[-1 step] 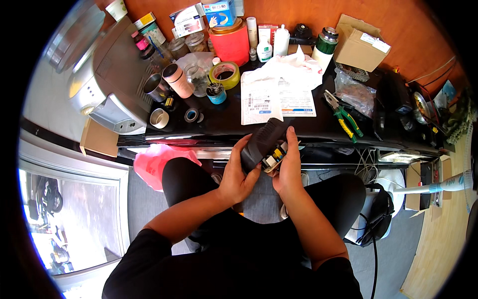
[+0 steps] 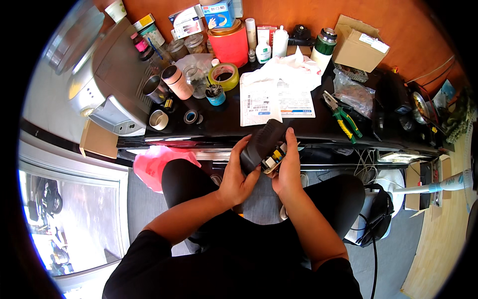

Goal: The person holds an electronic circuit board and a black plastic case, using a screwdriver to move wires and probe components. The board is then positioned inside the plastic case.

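Observation:
Between my knees, at the desk's front edge, a black plastic casing is held tilted, with a circuit board carrying yellow and white components exposed along its right side. My left hand grips the casing's left side, its thumb at the lower end. My right hand is wrapped round the right side beside the board, thumb up at the casing's top corner. Just beyond lie white papers and, to the right, green-and-yellow pliers.
The black desk holds jars, cups, tape, bottles, a cardboard box and a silver machine at left. A pink bag lies below it; cables hang under the right side. A white pole crosses at right.

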The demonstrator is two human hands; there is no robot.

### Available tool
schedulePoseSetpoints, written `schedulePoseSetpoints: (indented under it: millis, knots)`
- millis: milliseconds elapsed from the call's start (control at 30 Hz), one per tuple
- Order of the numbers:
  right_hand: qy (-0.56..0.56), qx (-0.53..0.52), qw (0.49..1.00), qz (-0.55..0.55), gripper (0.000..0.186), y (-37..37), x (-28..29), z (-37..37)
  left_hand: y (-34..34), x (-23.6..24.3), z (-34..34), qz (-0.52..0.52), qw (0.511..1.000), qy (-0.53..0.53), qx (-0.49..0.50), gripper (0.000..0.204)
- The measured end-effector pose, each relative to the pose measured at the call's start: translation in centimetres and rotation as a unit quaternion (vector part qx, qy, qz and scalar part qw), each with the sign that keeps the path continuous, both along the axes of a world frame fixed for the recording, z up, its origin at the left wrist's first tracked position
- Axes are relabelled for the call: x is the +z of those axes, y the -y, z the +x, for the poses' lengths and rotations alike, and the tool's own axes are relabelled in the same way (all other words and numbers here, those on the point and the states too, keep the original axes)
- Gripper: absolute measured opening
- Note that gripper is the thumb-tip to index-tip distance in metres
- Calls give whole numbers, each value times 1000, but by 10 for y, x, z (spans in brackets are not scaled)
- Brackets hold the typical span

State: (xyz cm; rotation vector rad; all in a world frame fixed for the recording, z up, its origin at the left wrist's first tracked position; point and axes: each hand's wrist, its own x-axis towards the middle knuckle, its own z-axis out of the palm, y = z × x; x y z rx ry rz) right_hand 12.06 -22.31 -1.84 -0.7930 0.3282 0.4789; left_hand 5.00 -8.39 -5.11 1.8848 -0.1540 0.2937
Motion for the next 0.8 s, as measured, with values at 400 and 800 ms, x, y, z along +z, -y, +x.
schedulePoseSetpoints:
  millis: [400, 800]
  knots:
    - [30, 14, 999, 33, 51, 9, 16, 8, 7, 1, -1, -117, 991, 65, -30, 77]
    - [60, 26, 998, 15, 51, 13, 25, 11, 7, -3, -3, -201, 976, 32, -71, 86]
